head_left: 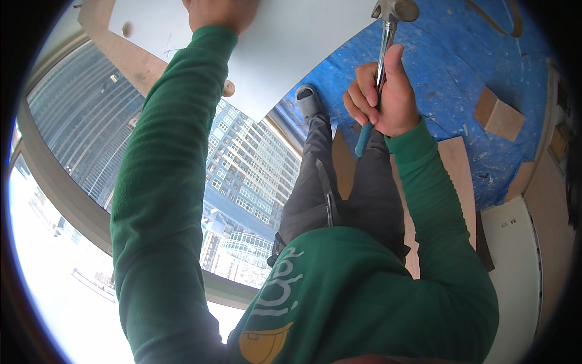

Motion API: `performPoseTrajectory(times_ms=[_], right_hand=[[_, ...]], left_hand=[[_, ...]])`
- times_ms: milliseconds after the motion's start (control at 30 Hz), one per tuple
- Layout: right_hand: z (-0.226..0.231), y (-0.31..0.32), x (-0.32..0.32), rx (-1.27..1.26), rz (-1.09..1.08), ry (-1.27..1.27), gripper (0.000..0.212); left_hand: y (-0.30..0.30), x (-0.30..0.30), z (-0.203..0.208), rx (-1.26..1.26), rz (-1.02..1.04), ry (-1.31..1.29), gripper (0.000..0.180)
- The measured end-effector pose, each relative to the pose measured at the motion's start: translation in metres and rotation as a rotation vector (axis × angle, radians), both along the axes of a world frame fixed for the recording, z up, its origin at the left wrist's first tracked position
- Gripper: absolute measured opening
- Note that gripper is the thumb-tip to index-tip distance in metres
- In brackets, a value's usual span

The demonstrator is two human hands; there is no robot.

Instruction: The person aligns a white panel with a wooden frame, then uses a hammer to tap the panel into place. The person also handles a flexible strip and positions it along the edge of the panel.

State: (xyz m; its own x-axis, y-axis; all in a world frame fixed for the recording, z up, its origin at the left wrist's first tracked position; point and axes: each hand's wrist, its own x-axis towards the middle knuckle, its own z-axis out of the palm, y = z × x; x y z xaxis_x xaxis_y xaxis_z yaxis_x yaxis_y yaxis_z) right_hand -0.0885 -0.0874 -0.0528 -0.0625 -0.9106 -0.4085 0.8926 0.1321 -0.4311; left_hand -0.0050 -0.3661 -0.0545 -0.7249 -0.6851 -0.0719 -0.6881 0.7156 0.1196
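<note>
A claw hammer (386,45) is gripped in my right hand (388,97), its metal head up and its blue grip end pointing down past my palm. My thumb lies along the shaft with the fingers wrapped round it. At the top edge, my left hand (221,13) reaches over a large white panel (285,48). The frame cuts off its fingers, so what they hold or touch is hidden. A wooden board (109,51) shows along the panel's left side. One round tan spot (128,29) marks the panel, and a rounded wooden piece (228,89) shows at its lower edge.
Blue sheeting (448,67) covers the floor on the right. On it lie a brown block (498,114) and a curved strip (512,18). A pale wooden sheet (458,167) lies beside my right leg. A large window (248,164) stands on the left, with tall buildings outside.
</note>
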Motion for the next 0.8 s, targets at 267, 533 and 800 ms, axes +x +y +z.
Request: performPoseTrajectory(times_ms=[267, 533, 800], right_hand=[[0.005, -0.002, 0.001, 0.112, 0.023, 0.116, 0.056], [0.002, 0.003, 0.014, 0.148, 0.181, 0.435, 0.038], [-0.005, 0.004, 0.03, 0.132, 0.204, 0.539, 0.03]], left_hand=[[-0.002, 0.003, -0.006, -0.012, -0.025, 0.099, 0.067], [-0.002, 0.005, -0.012, -0.043, -0.04, 0.113, 0.067], [-0.001, 0.003, -0.011, -0.024, -0.03, 0.111, 0.067]])
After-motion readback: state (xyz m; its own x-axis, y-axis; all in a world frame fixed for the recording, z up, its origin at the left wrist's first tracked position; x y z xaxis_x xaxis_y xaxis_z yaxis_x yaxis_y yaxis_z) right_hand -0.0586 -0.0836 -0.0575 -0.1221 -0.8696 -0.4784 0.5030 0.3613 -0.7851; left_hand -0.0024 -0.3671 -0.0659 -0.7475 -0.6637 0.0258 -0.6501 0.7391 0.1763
